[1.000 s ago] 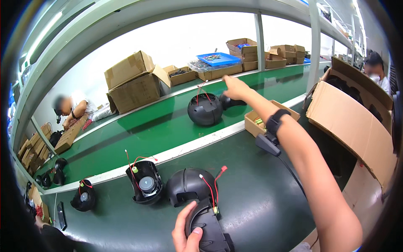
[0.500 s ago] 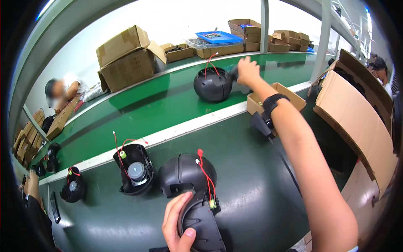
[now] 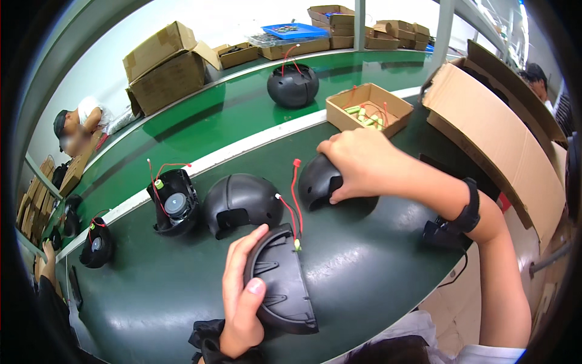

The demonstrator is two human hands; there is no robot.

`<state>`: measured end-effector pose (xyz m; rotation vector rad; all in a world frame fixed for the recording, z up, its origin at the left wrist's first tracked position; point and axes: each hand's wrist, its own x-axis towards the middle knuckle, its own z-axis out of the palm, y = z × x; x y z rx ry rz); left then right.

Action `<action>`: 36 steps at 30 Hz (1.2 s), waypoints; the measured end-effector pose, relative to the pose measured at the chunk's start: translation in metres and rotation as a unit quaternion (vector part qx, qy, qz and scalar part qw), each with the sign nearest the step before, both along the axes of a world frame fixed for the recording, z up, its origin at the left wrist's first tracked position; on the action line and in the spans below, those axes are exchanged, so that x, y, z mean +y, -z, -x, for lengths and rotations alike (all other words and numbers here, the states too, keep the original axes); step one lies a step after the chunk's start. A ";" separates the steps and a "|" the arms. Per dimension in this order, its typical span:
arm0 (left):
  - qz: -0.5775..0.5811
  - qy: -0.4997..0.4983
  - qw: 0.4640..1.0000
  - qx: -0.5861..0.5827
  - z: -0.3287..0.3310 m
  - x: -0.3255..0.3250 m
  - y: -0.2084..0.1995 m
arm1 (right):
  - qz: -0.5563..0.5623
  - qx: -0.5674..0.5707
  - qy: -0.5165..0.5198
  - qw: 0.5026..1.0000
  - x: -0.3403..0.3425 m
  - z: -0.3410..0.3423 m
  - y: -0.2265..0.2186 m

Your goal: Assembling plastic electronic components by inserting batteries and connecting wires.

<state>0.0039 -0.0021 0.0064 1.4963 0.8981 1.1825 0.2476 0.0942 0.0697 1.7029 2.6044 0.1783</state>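
My left hand (image 3: 241, 294) is closed round the curved edge of a black plastic half shell (image 3: 282, 291), thumb over its rim, its ribbed hollow side up. Thin red wires with a small green piece at the shell's corner rise from it; one ends in a red connector (image 3: 296, 162), another in a white one. My right hand (image 3: 364, 161) grips a second black rounded shell (image 3: 316, 181) from above, a little beyond the wires. A black domed shell (image 3: 242, 197) with a cut-out rests on the dark green tabletop, beyond my left hand.
Left of the dome stand half shells with a grey speaker (image 3: 177, 205) and wires. On the far green belt (image 3: 200, 133) sits a wired black ball housing (image 3: 293, 88). A cardboard tray (image 3: 397, 115) holds green cylinders. A large carton (image 3: 485, 139) stands right; a co-worker's hand (image 3: 48, 258) shows left.
My right hand has come back from the far belt to the near table, where a black shell now shows in its grip. My left hand keeps its hold; the whole view has shifted.
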 end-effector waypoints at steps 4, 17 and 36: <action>-0.132 -0.032 0.989 0.056 0.000 0.003 0.001 | -0.051 0.144 -0.118 0.981 0.005 -0.020 0.023; -0.421 -0.017 0.889 0.182 0.012 0.005 -0.004 | 0.081 0.308 -0.406 0.857 0.009 0.037 0.029; -0.371 0.032 0.917 0.141 0.010 0.007 -0.003 | 0.044 0.000 -0.267 0.963 -0.045 0.052 -0.065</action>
